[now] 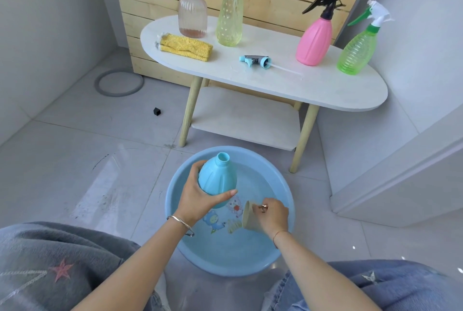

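Note:
My left hand (200,194) grips a light blue bottle (218,177) with no cap, its open neck pointing up and away, above a blue basin (175,193) on the floor. My right hand (271,214) holds a beige cup (248,215) tipped on its side over the water in the basin, its mouth facing left. The bottle's blue spray head (256,61) with its thin tube lies on the white oval table (288,82) behind the basin.
On the table stand a clear pink spray bottle (192,13), a yellow one (229,17), a solid pink one (314,40) and a green one (357,52), plus a folded yellow cloth (186,47). A grey ring (119,83) and a small black cube (157,111) lie on the tiled floor. My knees frame the basin.

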A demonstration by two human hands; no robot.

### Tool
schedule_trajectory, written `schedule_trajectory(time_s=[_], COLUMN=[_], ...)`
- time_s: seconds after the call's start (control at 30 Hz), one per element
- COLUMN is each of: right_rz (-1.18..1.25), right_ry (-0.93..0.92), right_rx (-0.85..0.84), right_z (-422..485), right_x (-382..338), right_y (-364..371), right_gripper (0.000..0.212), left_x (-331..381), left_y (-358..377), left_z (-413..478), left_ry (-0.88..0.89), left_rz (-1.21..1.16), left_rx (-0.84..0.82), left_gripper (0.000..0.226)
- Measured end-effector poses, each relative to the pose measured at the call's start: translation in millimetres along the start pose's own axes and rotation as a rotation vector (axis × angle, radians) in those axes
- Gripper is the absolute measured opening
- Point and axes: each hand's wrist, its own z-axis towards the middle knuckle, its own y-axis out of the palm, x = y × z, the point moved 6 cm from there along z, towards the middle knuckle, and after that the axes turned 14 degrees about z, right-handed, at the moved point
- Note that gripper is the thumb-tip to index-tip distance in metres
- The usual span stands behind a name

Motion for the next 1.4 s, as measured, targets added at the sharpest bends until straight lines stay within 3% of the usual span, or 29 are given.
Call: schedule_trajectory(time_s=[0.27,0.43,0.67,0.87,1.13,1.4], right_rz=[-0.21,-0.127,0.445,0.809,0.987,1.14], right_ry=[-0.066,-0.066,0.152,0.178,0.043,-0.056], right_rx=[-0.237,-0.314,-0.15,-0.022,0.067,0.088], right_z=[-11,-17,-16,-12,-1,-3], right_x=[5,-1,-8,-39,-83,-109], right_y=[35,44,20,-20,-106,-166], right_gripper=[0.039,0.04,0.045,0.044,0.035,0.025], left_x=[-5,-6,3,19,31,33], left_y=[-1,-2,-7,-16,-28,-15], left_z=[4,4,1,3,5,-1], left_ry=[-0.015,-0.022,-0.004,0.021,0.042,0.078], left_rz=[0.011,0.018,0.003,-0.024,-0.06,-0.036], left_rx=[0.016,0.018,0.052,0.103,0.16,0.066], left_gripper=[0.083,0.083,0.077,0.081,0.087,0.085])
